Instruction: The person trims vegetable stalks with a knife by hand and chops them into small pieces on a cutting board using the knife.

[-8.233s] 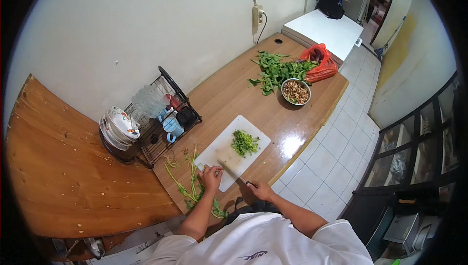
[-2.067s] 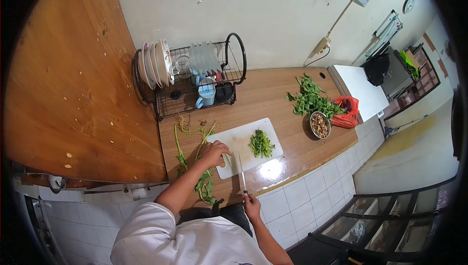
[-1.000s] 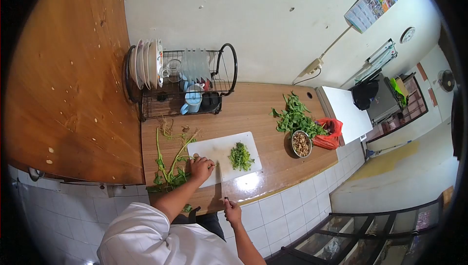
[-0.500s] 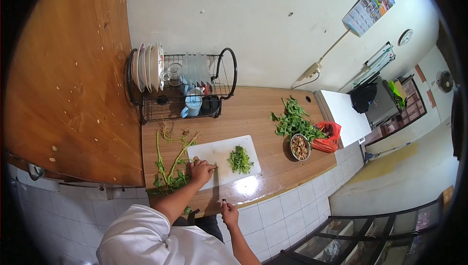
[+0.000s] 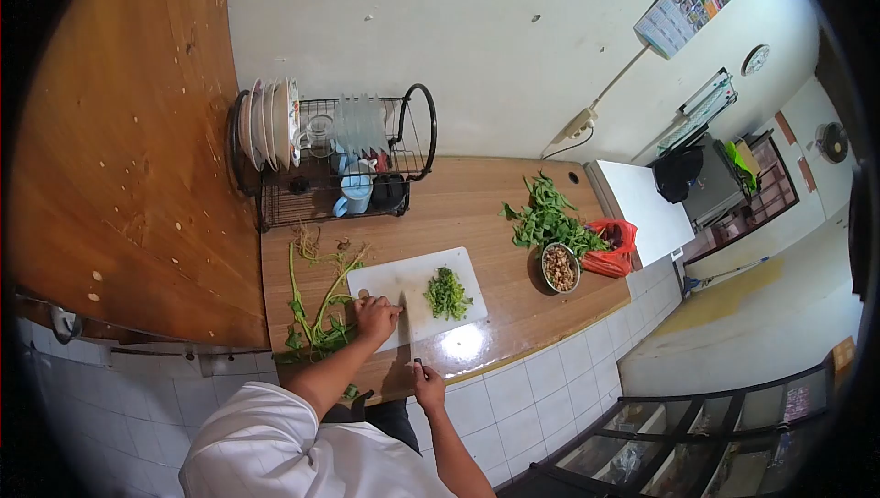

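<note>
- One left hand (image 5: 378,318) is resting on one white, rectangular cutting board (image 5: 412,269), its fingers bending and bunching together just beside the blade (whether they are gripping anything, I cannot tell).
- One right hand (image 5: 428,384) is closing its fingers fully around the dark handle of one long, thin-bladed metal knife (image 5: 409,331), whose blade is reaching over the board's near edge.
- One loose heap of finely chopped green leaves (image 5: 447,294) is lying on the board, right of the blade.
- At least two long green stalks with leaves (image 5: 327,307) are lying on the brown wooden table (image 5: 467,200), left of the board.
- One round metal bowl (image 5: 544,276) is holding brown chopped pieces (image 5: 561,268).
- One bunch of whole green leaves (image 5: 547,218) and one red plastic bag (image 5: 612,258) are sitting beside it.
- One black wire dish rack (image 5: 434,136) is holding at least four upright plates (image 5: 283,127) and one light-blue mug (image 5: 355,191).
</note>
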A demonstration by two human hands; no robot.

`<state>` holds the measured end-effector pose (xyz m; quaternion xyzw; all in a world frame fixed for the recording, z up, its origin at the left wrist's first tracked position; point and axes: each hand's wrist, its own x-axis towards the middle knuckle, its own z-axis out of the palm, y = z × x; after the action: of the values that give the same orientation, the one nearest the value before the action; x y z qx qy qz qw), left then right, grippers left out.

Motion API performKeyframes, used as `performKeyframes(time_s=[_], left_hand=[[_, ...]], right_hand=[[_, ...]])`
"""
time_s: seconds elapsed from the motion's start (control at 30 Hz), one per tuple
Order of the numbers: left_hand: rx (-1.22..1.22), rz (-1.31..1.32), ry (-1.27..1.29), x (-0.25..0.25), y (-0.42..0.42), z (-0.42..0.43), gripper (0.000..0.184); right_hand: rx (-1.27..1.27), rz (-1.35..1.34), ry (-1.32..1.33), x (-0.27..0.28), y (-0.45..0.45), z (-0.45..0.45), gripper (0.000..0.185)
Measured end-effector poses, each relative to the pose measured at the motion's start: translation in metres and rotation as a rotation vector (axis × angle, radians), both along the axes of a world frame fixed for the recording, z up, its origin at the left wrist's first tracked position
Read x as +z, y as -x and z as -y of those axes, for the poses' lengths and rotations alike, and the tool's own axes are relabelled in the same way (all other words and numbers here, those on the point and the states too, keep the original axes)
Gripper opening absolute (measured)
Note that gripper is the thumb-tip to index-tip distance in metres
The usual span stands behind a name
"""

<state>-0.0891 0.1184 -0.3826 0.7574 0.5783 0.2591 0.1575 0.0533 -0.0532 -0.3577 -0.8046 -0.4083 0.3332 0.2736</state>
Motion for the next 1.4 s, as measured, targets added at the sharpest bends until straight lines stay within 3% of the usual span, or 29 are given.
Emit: performKeyframes(time_s=[0.13,0.27,0.33,0.37,0.47,0.53,0.63,0.8,1.03,1.13,1.2,1.27,1.3,1.33,1.4], left_hand=[[0.037,0.04,-0.05,-0.004,0.0,-0.001,0.013],[0.042,0.035,-0.047,-0.001,0.001,0.0,0.012],[0.03,0.074,-0.031,0.0,0.002,0.001,0.011],[0.028,0.109,-0.019,0.001,0.002,0.001,0.011],[0.036,0.063,-0.054,0.002,0.002,0.0,0.011],[0.04,0.062,-0.034,-0.004,0.002,-0.001,0.011],[0.038,0.061,0.002,0.003,0.001,-0.001,0.01],[0.033,0.077,0.02,0.001,0.004,-0.003,0.009],[0.044,0.084,0.036,0.002,0.003,-0.003,0.007],[0.041,0.093,0.03,-0.002,0.003,-0.005,0.007],[0.031,0.079,0.007,-0.004,0.004,-0.005,0.006],[0.046,0.081,0.041,-0.001,0.003,-0.006,0.006],[0.046,0.079,0.038,0.001,0.003,-0.005,0.006],[0.048,0.072,0.051,0.003,0.003,-0.005,0.005],[0.056,0.063,0.059,0.004,0.004,-0.005,0.005]], right_hand=[[-0.056,-0.219,0.056,-0.009,-0.002,0.007,0.045],[-0.056,-0.174,0.036,-0.021,0.0,0.03,0.043],[-0.161,-0.306,0.175,0.011,0.007,0.03,0.043],[-0.167,-0.306,0.176,-0.008,0.001,0.034,0.043],[-0.051,-0.153,0.02,-0.042,-0.006,0.036,0.046],[0.06,0.068,-0.079,0.0,0.0,0.021,0.049],[0.039,0.007,0.031,0.009,-0.002,0.005,0.05],[0.047,0.08,-0.052,-0.01,-0.003,0.004,0.049],[-0.041,-0.137,-0.013,-0.036,-0.005,0.039,0.047],[-0.029,-0.087,0.026,-0.024,-0.001,0.032,0.048],[0.067,0.118,-0.036,0.0,0.002,0.021,0.049],[0.035,0.068,-0.012,-0.001,0.002,0.01,0.049],[0.011,0.02,0.01,-0.006,0.001,0.004,0.049],[0.049,0.121,-0.158,-0.03,-0.002,0.002,0.047],[0.014,0.024,-0.086,-0.043,-0.005,0.001,0.046]])
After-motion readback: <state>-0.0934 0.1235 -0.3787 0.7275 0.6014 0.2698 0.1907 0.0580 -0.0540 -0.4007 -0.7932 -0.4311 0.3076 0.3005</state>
